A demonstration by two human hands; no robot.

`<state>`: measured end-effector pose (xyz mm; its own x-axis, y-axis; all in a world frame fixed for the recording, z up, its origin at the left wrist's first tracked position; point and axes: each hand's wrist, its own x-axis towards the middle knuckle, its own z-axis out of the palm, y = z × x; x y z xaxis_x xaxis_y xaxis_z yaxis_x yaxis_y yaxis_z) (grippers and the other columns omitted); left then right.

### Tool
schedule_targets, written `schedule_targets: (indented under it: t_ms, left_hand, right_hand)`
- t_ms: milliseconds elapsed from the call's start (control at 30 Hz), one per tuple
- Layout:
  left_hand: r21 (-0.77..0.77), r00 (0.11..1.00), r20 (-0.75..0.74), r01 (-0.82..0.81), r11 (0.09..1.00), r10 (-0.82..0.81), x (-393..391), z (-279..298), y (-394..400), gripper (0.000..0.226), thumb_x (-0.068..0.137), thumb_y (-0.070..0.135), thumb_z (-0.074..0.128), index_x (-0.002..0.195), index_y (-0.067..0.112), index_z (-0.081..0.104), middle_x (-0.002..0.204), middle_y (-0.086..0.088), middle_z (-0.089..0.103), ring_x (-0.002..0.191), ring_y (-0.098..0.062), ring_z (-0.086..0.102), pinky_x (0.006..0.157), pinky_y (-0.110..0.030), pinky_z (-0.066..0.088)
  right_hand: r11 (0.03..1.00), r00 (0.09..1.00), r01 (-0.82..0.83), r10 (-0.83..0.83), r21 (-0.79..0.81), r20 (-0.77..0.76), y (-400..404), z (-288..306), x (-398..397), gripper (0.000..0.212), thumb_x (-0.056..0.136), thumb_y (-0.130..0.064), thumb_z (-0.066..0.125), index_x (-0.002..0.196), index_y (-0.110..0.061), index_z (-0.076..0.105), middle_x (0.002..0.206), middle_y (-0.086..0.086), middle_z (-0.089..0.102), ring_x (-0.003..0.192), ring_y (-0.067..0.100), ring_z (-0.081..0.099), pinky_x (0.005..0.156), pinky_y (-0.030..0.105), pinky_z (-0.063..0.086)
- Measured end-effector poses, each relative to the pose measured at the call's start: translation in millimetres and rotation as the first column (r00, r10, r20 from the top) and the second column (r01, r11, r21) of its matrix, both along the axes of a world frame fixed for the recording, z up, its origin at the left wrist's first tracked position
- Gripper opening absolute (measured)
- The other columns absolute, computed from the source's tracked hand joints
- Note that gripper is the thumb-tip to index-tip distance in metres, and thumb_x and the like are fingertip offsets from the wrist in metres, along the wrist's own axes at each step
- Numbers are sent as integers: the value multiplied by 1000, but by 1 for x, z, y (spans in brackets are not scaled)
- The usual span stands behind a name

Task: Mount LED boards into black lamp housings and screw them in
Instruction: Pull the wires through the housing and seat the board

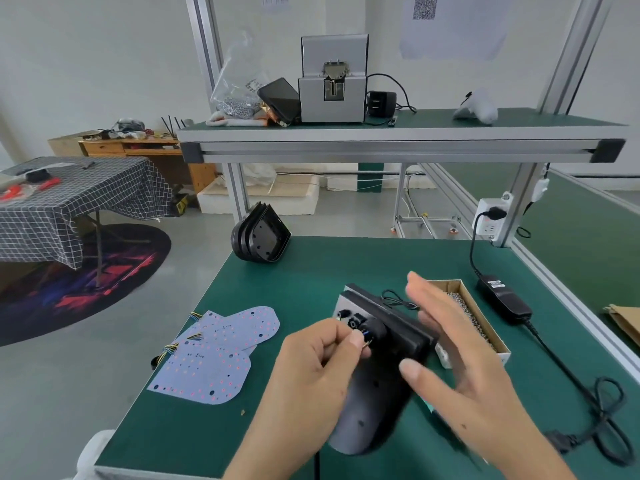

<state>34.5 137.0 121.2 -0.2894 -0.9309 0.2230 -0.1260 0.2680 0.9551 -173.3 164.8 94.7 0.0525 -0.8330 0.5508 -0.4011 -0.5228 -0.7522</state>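
Head view: green surface carries, near its front edge, a black housing lying between both hands. Left of it lie the LED boards; a screw box sits behind the right hand, whose grip is open, fingers straight, blurred. Left hand pinches wires at the housing's port.

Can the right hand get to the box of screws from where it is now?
Probably yes. The right hand is open, holds nothing, and hovers just beside the open cardboard box of screws, with nothing between them.
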Motion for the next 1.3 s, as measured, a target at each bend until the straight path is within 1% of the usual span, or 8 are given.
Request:
schedule_targets:
  t_ms: [100, 167, 300, 467, 600, 767, 900, 1300]
  left_hand:
    - [-88, 987, 159, -16, 996, 30, -6, 4, -1, 30, 103, 27, 58, 74, 22, 59, 56, 15, 45, 54, -7, 35, 53, -22, 30]
    - [-116, 975, 216, -23, 993, 48, -10, 7, 0, 32, 105, 24, 56, 74, 17, 50, 56, 14, 41, 55, -7, 32, 52, -22, 29]
    - [-173, 956, 279, -42, 984, 90, -12, 9, 4, 34, 104, 26, 57, 71, 20, 51, 53, 13, 44, 53, -11, 36, 51, -25, 35]
    - [-235, 915, 366, -84, 968, 168, -14, 8, 6, 35, 101, 34, 60, 70, 21, 51, 53, 9, 47, 55, -16, 39, 52, -26, 30]
    - [-244, 896, 398, -104, 964, 198, -17, 8, 5, 39, 101, 34, 59, 68, 20, 45, 55, 7, 47, 56, -20, 37, 54, -32, 31]
    - [-145, 937, 330, -67, 987, 113, -14, 8, 5, 37, 102, 33, 59, 73, 11, 54, 51, 6, 37, 51, -14, 29, 47, -35, 38]
    - [-158, 938, 327, -70, 985, 119, -13, 7, 8, 37, 102, 32, 60, 72, 11, 56, 50, 8, 35, 51, -14, 29, 49, -24, 27]
    - [-230, 951, 273, -79, 970, 142, -19, -1, 5, 31, 101, 31, 62, 74, 21, 52, 50, 9, 35, 51, -13, 28, 49, -23, 25]
  right_hand:
    - [976, 916, 34, -117, -216, -384, -3, 19, 2, 47, 94, -34, 70, 141, -31, 64, 161, -6, 43, 154, 22, 34, 121, 43, 35]
    - [966, 867, 49, -168, -255, -469, -9, 24, 7, 35, 94, -29, 72, 128, -26, 73, 150, -12, 55, 150, 17, 40, 114, 53, 41]
    - [962, 857, 91, -208, -259, -472, -12, 19, 3, 30, 90, -28, 75, 120, -26, 78, 139, -16, 63, 140, 16, 51, 105, 54, 48]
    - [953, 884, 157, -253, -261, -392, -15, 3, 3, 24, 92, -41, 71, 112, -32, 80, 135, -13, 66, 131, 20, 59, 100, 55, 51]
    - [924, 857, 203, -327, -323, -397, -20, -7, 5, 22, 87, -32, 77, 109, -30, 81, 135, -12, 66, 128, 22, 61, 98, 55, 50]
    - [915, 884, 186, -315, -359, -345, -22, -18, 4, 22, 89, -32, 76, 111, -28, 80, 139, -11, 66, 126, 20, 64, 98, 53, 51]
    - [920, 885, 192, -313, -341, -344, -21, -23, 5, 23, 92, -37, 70, 113, -31, 79, 141, -13, 64, 127, 15, 64, 99, 58, 50]
    - [903, 878, 241, -359, -354, -317, -16, -22, 1, 26, 91, -36, 68, 111, -27, 81, 139, -10, 66, 128, 14, 65, 104, 60, 49]
